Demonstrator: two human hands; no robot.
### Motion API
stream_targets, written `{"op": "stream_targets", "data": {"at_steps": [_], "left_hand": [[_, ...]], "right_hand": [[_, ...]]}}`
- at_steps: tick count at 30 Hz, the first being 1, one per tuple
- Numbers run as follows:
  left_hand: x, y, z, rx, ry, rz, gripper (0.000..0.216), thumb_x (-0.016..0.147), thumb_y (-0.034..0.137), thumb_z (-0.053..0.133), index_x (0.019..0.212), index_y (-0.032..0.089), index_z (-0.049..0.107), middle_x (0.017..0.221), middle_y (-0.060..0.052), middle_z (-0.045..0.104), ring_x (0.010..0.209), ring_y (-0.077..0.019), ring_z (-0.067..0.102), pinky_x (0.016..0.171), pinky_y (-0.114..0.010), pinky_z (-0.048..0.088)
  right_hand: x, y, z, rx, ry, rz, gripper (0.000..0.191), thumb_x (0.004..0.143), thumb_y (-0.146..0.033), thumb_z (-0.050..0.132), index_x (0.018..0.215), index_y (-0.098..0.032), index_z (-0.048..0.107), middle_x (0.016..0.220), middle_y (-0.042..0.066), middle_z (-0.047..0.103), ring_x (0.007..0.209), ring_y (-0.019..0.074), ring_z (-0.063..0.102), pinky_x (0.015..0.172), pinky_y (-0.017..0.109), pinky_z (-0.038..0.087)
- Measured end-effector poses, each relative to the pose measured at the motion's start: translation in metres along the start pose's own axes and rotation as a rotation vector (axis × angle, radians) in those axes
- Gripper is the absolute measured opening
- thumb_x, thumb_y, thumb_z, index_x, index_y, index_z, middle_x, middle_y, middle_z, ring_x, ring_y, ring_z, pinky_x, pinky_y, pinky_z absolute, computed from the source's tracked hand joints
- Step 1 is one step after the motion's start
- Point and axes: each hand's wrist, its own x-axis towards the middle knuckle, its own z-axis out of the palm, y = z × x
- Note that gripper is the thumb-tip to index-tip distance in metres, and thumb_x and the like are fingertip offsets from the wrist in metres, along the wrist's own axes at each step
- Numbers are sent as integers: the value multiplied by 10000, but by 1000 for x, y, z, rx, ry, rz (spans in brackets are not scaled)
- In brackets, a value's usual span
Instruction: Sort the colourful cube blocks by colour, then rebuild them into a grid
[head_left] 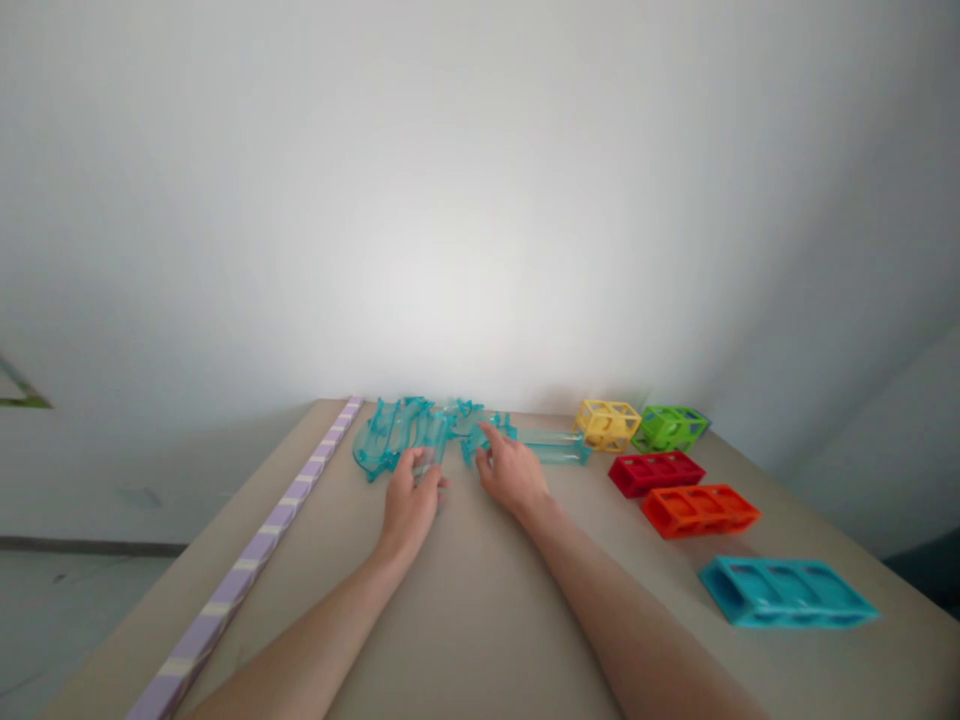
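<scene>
My left hand [409, 500] is closed around the lower end of a clear teal plastic track piece [437, 432], thumb on one side and fingers on the other. The piece stands tilted up and is slightly blurred. To its left lie several curved teal track pieces [394, 432], partly overlapping. My right hand [515, 475] is over a small teal track piece [471, 440], its index finger stretched out and the thumb apart from it. Whether the fingertip touches that piece I cannot tell. A long straight clear teal track piece [553, 447] lies just beyond my right hand.
On the right of the table [465, 620] lie yellow [607, 426], green [671, 428], red [657, 472], orange [701, 510] and blue [787, 592] open-framed blocks. A purple-and-white striped strip [262, 540] runs along the left edge. A white wall [480, 200] rises behind.
</scene>
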Motion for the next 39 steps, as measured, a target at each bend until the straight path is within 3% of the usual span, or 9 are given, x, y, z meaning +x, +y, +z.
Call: {"op": "stream_targets", "data": {"at_steps": [7,11,14,17,20,24,29,34,39], "left_hand": [[2,4,-1,-123,88,-52,202,789,332,579,889,165,522,978,-95,632,692,-176,697,530,-259,536],[3,15,-9,-292,153,29,255,794,390,608,888,172,513,963,-81,671,639,-155,686,512,-241,518],[8,21,-15,-447,279,111,248,803,391,587,874,176,487,836,-39,675,520,-124,634,494,-241,496],[15,21,-19,-527,447,155,201,782,349,566,819,187,453,706,24,619,441,-94,556,486,-241,474],[22,17,-21,-530,602,189,161,756,293,546,794,207,415,671,65,554,463,-79,517,503,-229,451],[30,12,-25,-487,697,213,155,755,250,530,803,217,386,688,81,502,499,-62,491,519,-208,414],[36,11,-29,-453,704,104,211,749,192,530,843,229,346,724,81,480,479,-68,524,518,-223,449],[36,11,-30,-428,595,-58,249,737,127,544,885,220,366,777,46,528,501,-99,618,569,-279,525],[37,12,-31,-369,503,-134,202,762,133,534,889,213,399,762,-2,592,539,-155,666,581,-322,552]], "right_hand": [[-4,-12,1,43,-122,-53,378,935,-314,457,1282,-191,543,1126,104,688,1060,227,627,883,281,426],[-4,-14,-2,65,-105,-16,465,937,-294,439,1379,-150,439,1189,145,634,1006,236,632,852,298,446],[-7,-26,-2,94,-82,-26,478,952,-298,400,1410,-160,390,1163,134,624,952,221,628,829,302,461],[-11,-48,3,165,-23,-181,506,942,-284,408,1431,-164,368,1138,126,604,1039,235,564,888,330,453],[-13,-70,8,177,32,-331,544,884,-240,472,1421,-198,402,1223,146,537,1112,274,480,923,394,436],[-9,-85,11,158,92,-349,595,787,-176,531,1377,-183,457,1409,162,411,1186,321,392,966,470,385],[-2,-77,18,229,16,-419,518,810,-164,514,1327,-198,502,1367,127,484,1178,286,433,990,450,386],[2,-66,28,337,-20,-374,411,868,-204,501,1277,-178,538,1363,138,488,1193,262,491,1012,416,413],[2,-63,29,360,-34,-357,430,873,-223,514,1300,-172,516,1383,144,471,1208,261,513,1021,404,428]]}}
